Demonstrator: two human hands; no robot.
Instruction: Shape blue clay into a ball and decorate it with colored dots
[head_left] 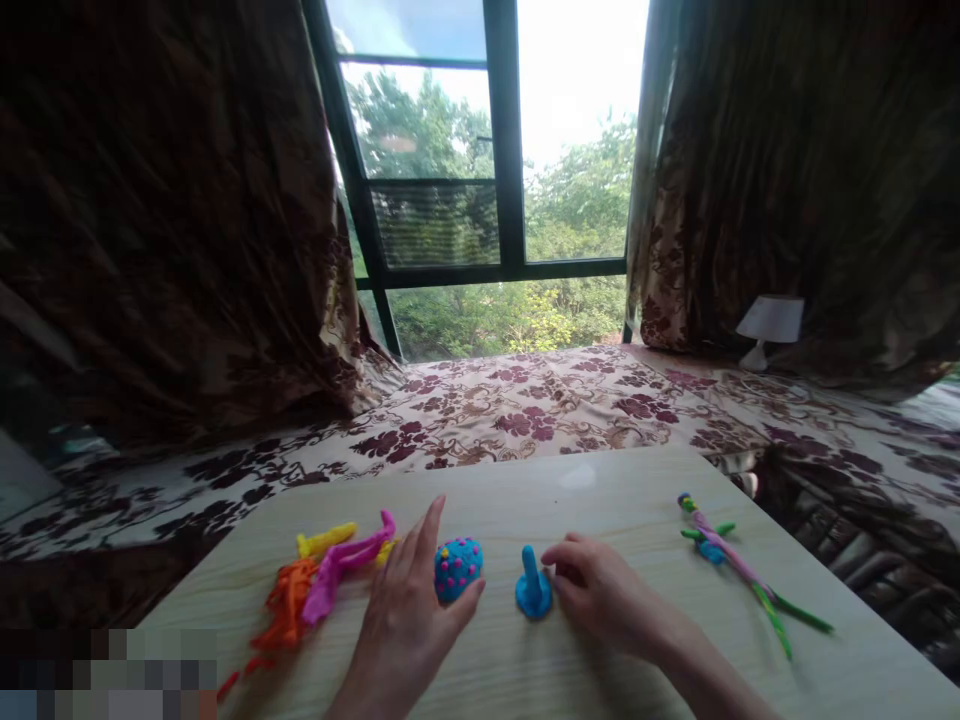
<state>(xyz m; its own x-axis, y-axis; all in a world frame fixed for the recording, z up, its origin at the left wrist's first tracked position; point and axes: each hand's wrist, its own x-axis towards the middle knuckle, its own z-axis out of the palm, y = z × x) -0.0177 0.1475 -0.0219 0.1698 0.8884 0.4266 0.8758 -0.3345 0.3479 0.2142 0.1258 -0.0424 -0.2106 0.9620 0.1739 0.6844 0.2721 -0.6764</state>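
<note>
A blue modelling clay lump (459, 570) dotted with small pink balls, with a bit of yellow on it, rests on the pale wooden table. My left hand (411, 598) is spread beside it, the thumb in front of its lower right and the fingers at its left. To the right stands a blue clay piece (533, 588), a round flat base with an upright stem. My right hand (600, 588) is just right of that stem, its fingers loosely bent and a gap between thumb and forefinger. Whether a fingertip touches the stem is hard to see.
Left on the table (592, 510) lie pink clay (341, 570), orange clay (289, 600) and yellow clay (328, 538). A thin pink and green clay figure (731, 560) lies at the right. Beyond are a flowered cloth surface (525, 420), a small white lamp (771, 320) and a window.
</note>
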